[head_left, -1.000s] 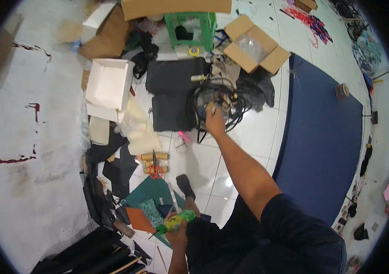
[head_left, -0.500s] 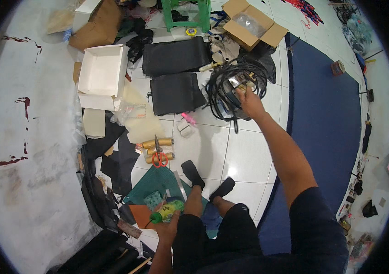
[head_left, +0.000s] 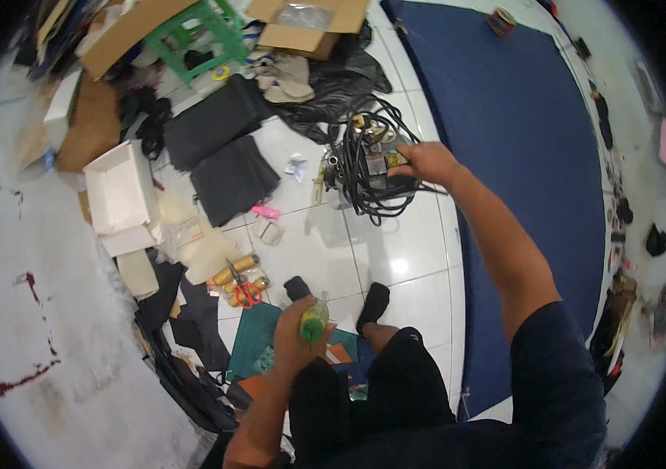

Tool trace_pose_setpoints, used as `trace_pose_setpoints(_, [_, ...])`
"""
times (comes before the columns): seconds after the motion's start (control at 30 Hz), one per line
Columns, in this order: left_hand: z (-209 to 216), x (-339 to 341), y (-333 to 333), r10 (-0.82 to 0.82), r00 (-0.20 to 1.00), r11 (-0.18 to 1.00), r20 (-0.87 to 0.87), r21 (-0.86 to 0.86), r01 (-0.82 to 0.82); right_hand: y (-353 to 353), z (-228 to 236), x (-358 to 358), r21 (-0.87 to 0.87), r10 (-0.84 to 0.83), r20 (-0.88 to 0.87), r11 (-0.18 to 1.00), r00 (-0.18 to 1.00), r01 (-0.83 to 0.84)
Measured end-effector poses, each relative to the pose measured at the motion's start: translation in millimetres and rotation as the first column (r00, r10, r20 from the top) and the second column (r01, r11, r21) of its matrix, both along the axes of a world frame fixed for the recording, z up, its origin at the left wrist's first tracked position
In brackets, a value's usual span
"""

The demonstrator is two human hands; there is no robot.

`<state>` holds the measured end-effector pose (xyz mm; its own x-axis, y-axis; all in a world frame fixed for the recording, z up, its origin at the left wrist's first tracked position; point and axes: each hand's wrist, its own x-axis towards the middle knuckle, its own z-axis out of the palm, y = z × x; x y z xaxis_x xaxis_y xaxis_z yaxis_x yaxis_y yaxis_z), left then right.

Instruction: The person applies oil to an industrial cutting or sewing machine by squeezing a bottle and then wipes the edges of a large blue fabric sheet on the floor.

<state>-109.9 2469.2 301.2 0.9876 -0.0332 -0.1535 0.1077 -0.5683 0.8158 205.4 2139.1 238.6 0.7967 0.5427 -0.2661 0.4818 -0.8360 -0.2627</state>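
**Cable bundle in the right hand, bottle in the left**

The right hand point(head_left: 427, 164) has hold of the cable bundle point(head_left: 360, 187) at its right side, over the white tiled floor point(head_left: 419, 309) and just left of the blue panel point(head_left: 505, 195). Its thumb and forefinger are partly spread and bent about the edge of the load; exactly what they pinch is hidden among the loops. Metal and brass-coloured pieces sit inside the coil.

The left hand point(head_left: 294, 332) is wrapped round a yellow-green bottle point(head_left: 315, 319) near the person's knees, its green cap toward the wearer; the fingers are closed about the bottle's body.

The bundle looks fairly heavy and uneven: the cable is probably springy and bends, while the metal pieces are likely hard and may shift. A single loose loop would sag or pull free, so the firmer part in the middle, or several loops gathered together, seems the better hold. The bottle looks light, smooth and easily squeezed; its broad middle suits a gentle grip, though a wet surface would make it slippery.
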Motion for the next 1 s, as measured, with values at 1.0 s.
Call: trace_pose_setpoints(1.0, [-324.3, 202.5, -140.3, -0.803, 0.590, 0.576, 0.088, -0.143, 0.805, -66.0, -197.0, -211.0, 0.567, -0.415, 0.588, 0.824, 0.694, 0.011])
